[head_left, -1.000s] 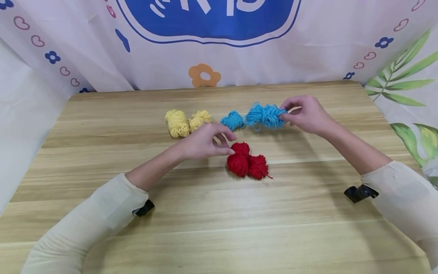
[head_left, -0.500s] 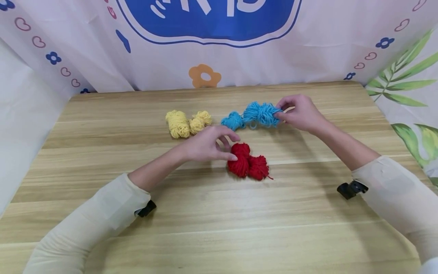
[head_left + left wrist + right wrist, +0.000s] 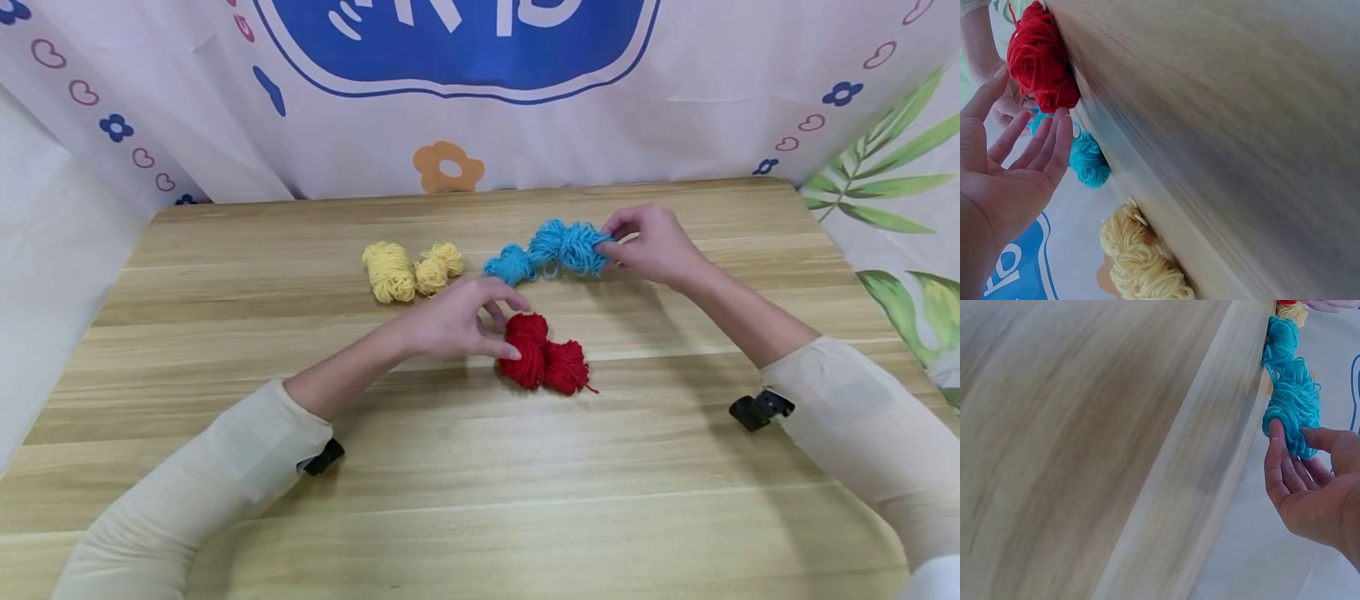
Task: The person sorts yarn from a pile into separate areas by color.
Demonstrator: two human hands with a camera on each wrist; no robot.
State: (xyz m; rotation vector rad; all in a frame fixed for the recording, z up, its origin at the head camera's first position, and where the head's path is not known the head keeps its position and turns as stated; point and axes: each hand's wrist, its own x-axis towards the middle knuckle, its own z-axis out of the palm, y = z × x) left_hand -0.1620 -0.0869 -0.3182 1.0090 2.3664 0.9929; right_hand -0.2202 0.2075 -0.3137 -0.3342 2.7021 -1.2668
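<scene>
My right hand (image 3: 654, 244) pinches the right end of a blue yarn skein (image 3: 564, 247), tied in at its middle. In the right wrist view, thumb and fingertips grip that end. A smaller blue yarn bundle (image 3: 510, 264) lies against the skein's left end. My left hand (image 3: 459, 319) is beside the red yarn bundles (image 3: 523, 364), its thumb over the left one and its fingers loosely extended. From the left wrist, those fingers (image 3: 1054, 147) look relaxed, with the fingertips at the edge of the red yarn (image 3: 1040, 59); whether they touch it is hard to tell.
Two yellow yarn bundles (image 3: 390, 273) lie side by side behind the left forearm. All the yarn is on a wooden table (image 3: 480, 500). A printed white cloth (image 3: 337, 142) hangs along its back edge.
My right hand has moved left with the blue skein, bringing it up against the smaller blue bundle. The left hand has shifted slightly right, its thumb further over the red yarn.
</scene>
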